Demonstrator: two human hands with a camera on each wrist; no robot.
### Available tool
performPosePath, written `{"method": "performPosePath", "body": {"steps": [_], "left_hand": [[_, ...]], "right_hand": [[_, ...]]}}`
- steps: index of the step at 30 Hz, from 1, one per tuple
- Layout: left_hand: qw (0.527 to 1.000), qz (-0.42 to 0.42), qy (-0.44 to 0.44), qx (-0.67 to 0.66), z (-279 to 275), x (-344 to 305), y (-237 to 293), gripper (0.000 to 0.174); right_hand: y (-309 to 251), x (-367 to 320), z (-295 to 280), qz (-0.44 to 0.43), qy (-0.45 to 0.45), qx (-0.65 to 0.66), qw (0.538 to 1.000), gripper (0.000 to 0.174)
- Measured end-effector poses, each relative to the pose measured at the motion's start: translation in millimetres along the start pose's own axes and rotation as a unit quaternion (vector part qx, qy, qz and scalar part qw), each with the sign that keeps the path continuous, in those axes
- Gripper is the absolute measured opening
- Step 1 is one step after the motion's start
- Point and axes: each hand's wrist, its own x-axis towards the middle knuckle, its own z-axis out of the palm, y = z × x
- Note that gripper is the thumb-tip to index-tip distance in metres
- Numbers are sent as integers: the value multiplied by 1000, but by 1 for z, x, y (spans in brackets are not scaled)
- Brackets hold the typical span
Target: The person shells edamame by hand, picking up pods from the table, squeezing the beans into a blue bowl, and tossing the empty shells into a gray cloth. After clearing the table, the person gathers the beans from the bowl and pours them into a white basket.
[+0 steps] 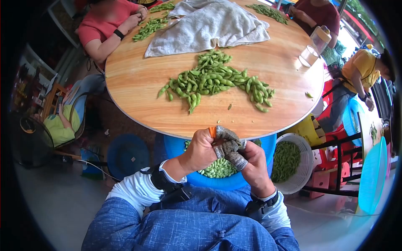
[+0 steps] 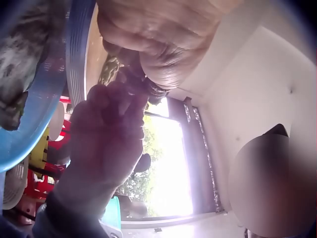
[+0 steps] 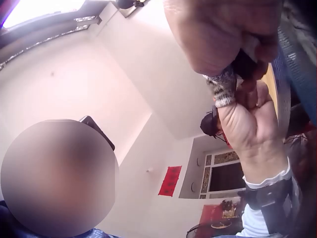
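My left hand and right hand meet in front of the table edge, fingers bent inward and fingertips together. Grey cloth finger covers wrap several fingers, and an orange band shows on the left hand. In the right wrist view a patterned knit cover sits on a digit. The fingers hide whatever lies between them; I cannot tell what they hold. Below the hands, a blue basin contains pale green shelled beans. Ahead on the tabletop lies a heap of green soybean pods.
The round wooden table bears a crumpled white cloth and a clear container. A white basket of pods stands right, a dark blue tub left. People sit around, including one in a red shirt.
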Motion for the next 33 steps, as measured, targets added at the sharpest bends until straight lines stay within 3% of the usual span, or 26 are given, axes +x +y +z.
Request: {"method": "performPosePath", "body": {"steps": [2,3,4,5,6,7,9,11,12,14,15,16,17,19,21,22,25,33], "left_hand": [[1000,12,-11,10,-1,0,-6,9],[1000,-22,5,4,0,-2,-7,9],[998,-54,21,-2,1,-5,-7,10],[996,-86,38,-8,1,-7,-6,13],[987,-157,-29,26,-7,-9,2,20],[966,-248,-51,-56,-11,-12,1,23],[880,-412,-94,-217,-15,-15,-1,28],[869,-416,-86,-252,-13,-18,-3,27],[862,-420,-75,-275,-14,-19,-5,24],[848,-417,-59,-320,-16,-22,-10,22],[872,-396,-56,-282,-17,-23,-9,20],[894,-374,-53,-242,-17,-24,-8,19],[913,-351,-51,-202,-18,-25,-7,18],[979,-199,-37,-27,-16,-28,-19,19],[988,-7,-5,152,-7,-31,-23,23],[962,-25,-37,269,-8,-32,-11,22],[844,52,-99,525,-11,-32,-1,19],[822,86,-102,554,-5,-29,9,16]], "right_hand": [[-2,-4,-6,-40,15,-169,985,25],[-4,-4,-9,-60,22,-253,965,26],[-10,-3,-9,-152,46,-404,901,34],[-14,-2,-9,-190,46,-473,859,36],[-17,-1,-10,-226,46,-537,811,38],[-18,-1,-10,-260,44,-598,757,40],[-10,1,-10,-269,12,-642,718,39],[-7,1,-7,-254,-31,-674,693,39],[-6,1,-6,-252,-31,-667,701,42],[-4,2,-2,-233,23,-605,761,38],[-3,1,-1,-223,50,-572,788,36],[3,-5,-3,-106,73,-472,872,30],[4,-9,-5,-70,74,-376,921,28],[5,-14,-8,7,73,-172,982,24],[5,-20,-12,74,30,-82,993,24],[3,-22,-11,90,21,-61,994,24],[-1,-24,-8,119,0,-28,992,24],[1,-24,-8,115,1,-16,993,23]]}}
